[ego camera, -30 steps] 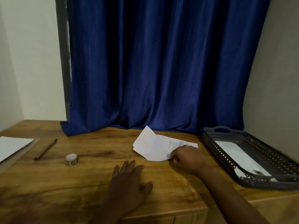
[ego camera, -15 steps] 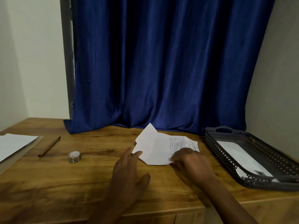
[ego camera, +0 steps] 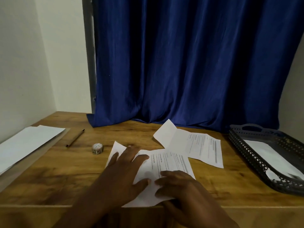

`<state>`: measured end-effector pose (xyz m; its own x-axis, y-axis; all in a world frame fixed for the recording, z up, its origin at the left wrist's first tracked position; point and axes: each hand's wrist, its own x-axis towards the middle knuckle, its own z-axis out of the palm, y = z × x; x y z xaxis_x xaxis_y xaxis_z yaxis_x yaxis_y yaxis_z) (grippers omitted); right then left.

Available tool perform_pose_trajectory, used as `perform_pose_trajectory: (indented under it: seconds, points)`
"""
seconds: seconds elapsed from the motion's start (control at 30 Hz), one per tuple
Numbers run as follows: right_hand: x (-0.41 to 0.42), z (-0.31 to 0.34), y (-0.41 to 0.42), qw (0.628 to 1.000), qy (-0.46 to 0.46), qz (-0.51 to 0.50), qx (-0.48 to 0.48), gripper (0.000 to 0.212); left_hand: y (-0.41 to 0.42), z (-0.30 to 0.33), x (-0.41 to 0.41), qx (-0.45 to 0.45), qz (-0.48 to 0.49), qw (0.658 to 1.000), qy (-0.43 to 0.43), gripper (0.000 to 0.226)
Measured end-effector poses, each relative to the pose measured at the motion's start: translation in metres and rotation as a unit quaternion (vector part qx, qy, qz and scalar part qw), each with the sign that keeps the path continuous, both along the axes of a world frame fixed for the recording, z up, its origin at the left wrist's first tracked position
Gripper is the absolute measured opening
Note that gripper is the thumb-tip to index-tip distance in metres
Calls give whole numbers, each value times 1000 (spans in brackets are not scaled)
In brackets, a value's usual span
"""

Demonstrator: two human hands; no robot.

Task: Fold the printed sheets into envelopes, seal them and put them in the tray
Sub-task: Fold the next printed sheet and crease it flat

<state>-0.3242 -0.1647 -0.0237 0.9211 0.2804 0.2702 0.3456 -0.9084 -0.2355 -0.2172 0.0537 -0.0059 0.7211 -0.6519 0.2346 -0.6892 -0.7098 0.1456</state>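
Note:
A printed sheet (ego camera: pixel 171 162) lies near the table's front edge, its left corner lifted a little. My left hand (ego camera: pixel 121 175) presses flat on its left half with fingers spread. My right hand (ego camera: pixel 185 191) rests on the sheet's lower right part, fingertips on the paper. A second printed sheet (ego camera: pixel 202 148) lies farther back and to the right, with one folded flap standing up. The dark mesh tray (ego camera: pixel 246 150) stands at the right edge and holds a white envelope (ego camera: pixel 269 155).
A small roll of patterned tape (ego camera: pixel 97 148) and a pencil (ego camera: pixel 75 138) lie left of the sheets. A stack of white paper (ego camera: pixel 28 143) sits at the far left. A blue curtain (ego camera: pixel 189 63) hangs behind the wooden table (ego camera: pixel 49 175).
My right hand has drawn one sheet off the other toward the front edge. My left hand has moved forward from the bare wood onto that sheet. The view has dipped down.

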Motion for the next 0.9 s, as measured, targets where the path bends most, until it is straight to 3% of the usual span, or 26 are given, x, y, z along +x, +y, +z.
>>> perform_pose_trajectory:
  seconds: [0.07, 0.2, 0.23, 0.37, 0.43, 0.53, 0.63, 0.73, 0.9]
  points:
    - [6, 5, 2, 998, 59, 9, -10, 41, 4, -6, 11, 33, 23, 999, 15, 73]
    - [11, 9, 4, 992, 124, -15, 6, 84, 8, -24, 24, 83, 42, 993, 65, 82]
    - [12, 8, 6, 993, 113, -31, 15, 83, 8, -29, 24, 91, 43, 992, 76, 83]
    - [24, 9, 25, 992, -33, -118, 43, 48, 2, -45, 17, 78, 53, 993, 65, 87]
    - [36, 8, 39, 985, -66, -148, 63, 42, -2, -49, 12, 65, 63, 995, 49, 96]
    - [54, -1, 64, 987, -51, -144, 52, 49, -1, -54, 9, 88, 62, 994, 37, 97]
    - [68, -17, 80, 991, 26, -131, 11, 55, 6, -56, 10, 138, 61, 988, 34, 80]
    - [73, -28, 74, 988, 76, -130, 25, 64, 8, -55, 9, 124, 77, 989, 35, 71]
    - [71, -34, 34, 979, 102, -175, -20, 76, 7, -51, 5, 79, 86, 992, 48, 95]
